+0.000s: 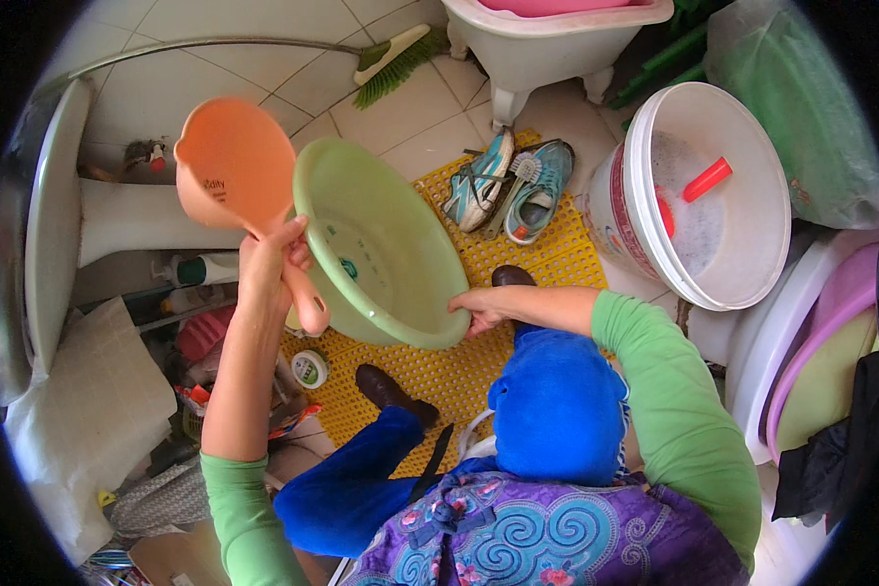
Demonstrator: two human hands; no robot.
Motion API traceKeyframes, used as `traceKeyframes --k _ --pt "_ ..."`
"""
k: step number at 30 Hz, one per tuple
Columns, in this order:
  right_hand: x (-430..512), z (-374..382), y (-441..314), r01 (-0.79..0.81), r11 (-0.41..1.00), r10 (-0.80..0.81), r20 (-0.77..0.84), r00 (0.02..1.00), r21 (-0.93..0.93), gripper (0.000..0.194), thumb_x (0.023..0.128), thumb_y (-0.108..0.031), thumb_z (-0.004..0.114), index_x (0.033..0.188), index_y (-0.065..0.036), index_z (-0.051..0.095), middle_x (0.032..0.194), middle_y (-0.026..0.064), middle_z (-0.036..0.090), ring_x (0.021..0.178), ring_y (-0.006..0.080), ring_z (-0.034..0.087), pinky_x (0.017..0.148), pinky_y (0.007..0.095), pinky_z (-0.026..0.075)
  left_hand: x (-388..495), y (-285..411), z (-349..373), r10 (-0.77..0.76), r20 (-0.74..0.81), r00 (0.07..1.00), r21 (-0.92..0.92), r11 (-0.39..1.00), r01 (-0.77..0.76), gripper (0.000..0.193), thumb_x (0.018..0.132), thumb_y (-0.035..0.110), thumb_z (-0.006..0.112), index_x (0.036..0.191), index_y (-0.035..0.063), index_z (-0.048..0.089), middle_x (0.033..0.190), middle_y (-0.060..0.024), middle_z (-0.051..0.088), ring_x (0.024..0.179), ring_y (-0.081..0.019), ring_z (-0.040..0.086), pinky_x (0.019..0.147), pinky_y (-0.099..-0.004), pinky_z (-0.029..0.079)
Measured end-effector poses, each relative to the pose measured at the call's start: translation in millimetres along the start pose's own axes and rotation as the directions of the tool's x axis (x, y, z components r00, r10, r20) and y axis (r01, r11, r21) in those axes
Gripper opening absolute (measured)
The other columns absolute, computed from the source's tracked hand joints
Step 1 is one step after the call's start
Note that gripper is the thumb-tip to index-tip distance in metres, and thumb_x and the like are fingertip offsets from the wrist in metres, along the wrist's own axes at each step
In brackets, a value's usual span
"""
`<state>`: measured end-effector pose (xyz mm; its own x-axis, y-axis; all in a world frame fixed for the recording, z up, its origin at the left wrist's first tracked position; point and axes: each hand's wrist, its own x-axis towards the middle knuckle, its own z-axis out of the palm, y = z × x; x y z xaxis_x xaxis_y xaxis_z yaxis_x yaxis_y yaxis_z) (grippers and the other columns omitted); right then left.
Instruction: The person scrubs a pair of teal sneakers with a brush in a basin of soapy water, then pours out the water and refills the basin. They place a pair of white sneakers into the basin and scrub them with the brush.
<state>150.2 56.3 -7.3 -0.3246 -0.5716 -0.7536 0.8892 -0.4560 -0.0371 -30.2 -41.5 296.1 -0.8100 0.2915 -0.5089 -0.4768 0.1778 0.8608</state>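
Observation:
My left hand is closed around the handle of an orange plastic dipper, and its fingers also touch the left rim of a green plastic basin. The basin is tilted, its inside facing up towards me. At the basin's lower right rim, my right hand grips the edge, thumb on top. Just beyond the basin, a pair of blue-and-white sneakers rests on a yellow perforated mat, with a white-bristled scrub brush lying between them.
A white bucket at the right holds sudsy liquid and a red-handled object. A green-bristled broom lies behind. A pedestal sink stands left, a footed white tub at the back, stacked basins right, and a round tub near my foot.

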Motion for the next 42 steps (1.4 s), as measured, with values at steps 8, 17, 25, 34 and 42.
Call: traceKeyframes --k 8,17,25,34,42 --pt "1 2 -4 -0.052 0.998 0.053 0.018 0.998 -0.029 0.034 0.082 -0.02 0.05 0.113 -0.006 0.042 0.102 0.0104 0.058 0.086 0.0228 0.061 0.069 0.0414 0.053 -4 -3 -3 0.02 -0.014 1.0 -0.038 0.999 -0.021 0.018 0.076 0.0 0.059 0.089 -0.0007 0.047 0.068 -0.0055 0.048 0.047 -0.0097 0.038 0.043 -0.0236 0.032" --pt "25 -19 -9 0.004 0.992 -0.014 0.071 0.997 0.129 0.022 0.079 -0.021 0.055 0.098 -0.009 0.049 0.081 0.0054 0.058 0.065 0.0174 0.058 0.048 0.0315 0.05 -15 13 -3 0.04 -0.022 0.999 -0.037 0.998 -0.041 0.021 0.078 0.004 0.057 0.094 -0.0008 0.045 0.078 -0.0133 0.058 0.046 -0.0085 0.038 0.042 -0.0221 0.033" --pt "-1 -1 -44 0.51 0.843 -0.467 -0.239 0.851 0.171 0.02 0.077 -0.01 0.054 0.095 -0.002 0.051 0.069 0.006 0.055 0.049 0.0139 0.05 0.033 0.0253 0.033 -41 19 -21 0.235 -0.043 0.971 -0.028 0.971 -0.236 0.019 0.08 0.006 0.054 0.096 -0.0006 0.044 0.075 -0.0133 0.059 0.043 -0.008 0.038 0.04 -0.0219 0.032" --pt "-4 19 -91 0.643 0.656 -0.749 -0.449 0.488 -0.395 0.029 0.078 -0.01 0.055 0.099 0.0 0.038 0.084 0.0137 0.055 0.058 0.0179 0.055 0.039 0.0294 0.043 -59 -57 -51 0.133 -0.131 0.982 -0.004 0.991 -0.135 0.028 0.084 0.02 0.056 0.103 0.0028 0.044 0.073 -0.0125 0.058 0.045 -0.0105 0.042 0.04 -0.0211 0.035" --pt "-31 11 -106 0.292 0.566 -0.775 -0.377 0.507 -0.771 0.039 0.081 -0.019 0.057 0.111 0.003 0.043 0.103 0.0156 0.054 0.093 0.0231 0.056 0.072 0.0337 0.048 -34 -123 -46 0.03 -0.08 0.996 -0.141 0.989 -0.041 0.026 0.087 0.023 0.052 0.104 0.004 0.047 0.079 -0.0089 0.058 0.058 -0.0118 0.05 0.049 -0.0234 0.043"
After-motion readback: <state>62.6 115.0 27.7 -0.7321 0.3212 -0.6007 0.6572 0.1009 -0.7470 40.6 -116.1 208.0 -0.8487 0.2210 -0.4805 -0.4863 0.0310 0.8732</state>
